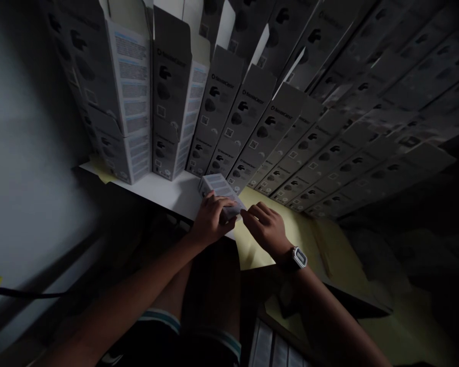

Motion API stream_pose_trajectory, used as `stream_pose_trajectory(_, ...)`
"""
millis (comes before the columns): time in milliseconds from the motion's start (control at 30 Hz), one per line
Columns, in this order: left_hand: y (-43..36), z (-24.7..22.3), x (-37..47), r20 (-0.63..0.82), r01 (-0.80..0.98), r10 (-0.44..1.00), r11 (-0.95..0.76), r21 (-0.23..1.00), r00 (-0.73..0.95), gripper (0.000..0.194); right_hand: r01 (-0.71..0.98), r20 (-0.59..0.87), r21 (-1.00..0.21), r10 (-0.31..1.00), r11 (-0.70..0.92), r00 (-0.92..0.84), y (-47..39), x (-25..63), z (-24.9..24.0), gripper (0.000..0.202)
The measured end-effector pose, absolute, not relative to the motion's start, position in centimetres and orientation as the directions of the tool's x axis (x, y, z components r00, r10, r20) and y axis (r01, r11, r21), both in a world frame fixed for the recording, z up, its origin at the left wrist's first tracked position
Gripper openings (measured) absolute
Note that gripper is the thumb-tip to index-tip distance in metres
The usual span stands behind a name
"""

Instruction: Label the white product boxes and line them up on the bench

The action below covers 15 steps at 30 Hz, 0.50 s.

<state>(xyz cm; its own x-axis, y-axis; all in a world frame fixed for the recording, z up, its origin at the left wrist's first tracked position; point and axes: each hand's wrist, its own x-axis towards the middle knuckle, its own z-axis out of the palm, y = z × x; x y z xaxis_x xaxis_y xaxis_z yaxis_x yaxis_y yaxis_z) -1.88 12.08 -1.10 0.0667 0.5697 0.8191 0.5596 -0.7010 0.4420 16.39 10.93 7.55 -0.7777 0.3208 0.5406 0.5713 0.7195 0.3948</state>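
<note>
A small printed cardboard box [214,182] lies tilted on the white surface in front of me. My left hand [214,216] is wrapped over it, fingers across its upper face and thumb along the near side. At the box's right end is my right hand [263,224], its fingers curled and pinched at the edge there. Whether a flap sits between those fingertips is too dark to make out. A digital watch [299,257] is on my right wrist.
Tall stacks of similar boxes [222,86] rise behind the work surface [168,196], several with raised flaps. Yellow sheet [258,250] covers its right part. A pale wall [19,153] stands at left. More boxes [273,346] lie below, near my legs.
</note>
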Motion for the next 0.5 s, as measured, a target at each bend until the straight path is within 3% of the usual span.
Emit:
stream_pose_trajectory(367,11.85,-0.64,-2.09,0.808,0.56,0.574,-0.716,0.416,0.134,0.018,0.571,0.507,0.35,0.363,0.742,-0.782,11.0,16.71,6.7,0.015)
stream_pose_trajectory(500,11.88,-0.67,-2.13,0.807,0.564,0.574,-0.715,0.413,0.136,0.013,0.583,0.477,0.208,0.439,0.785,-0.762,10.95,17.0,6.78,0.012)
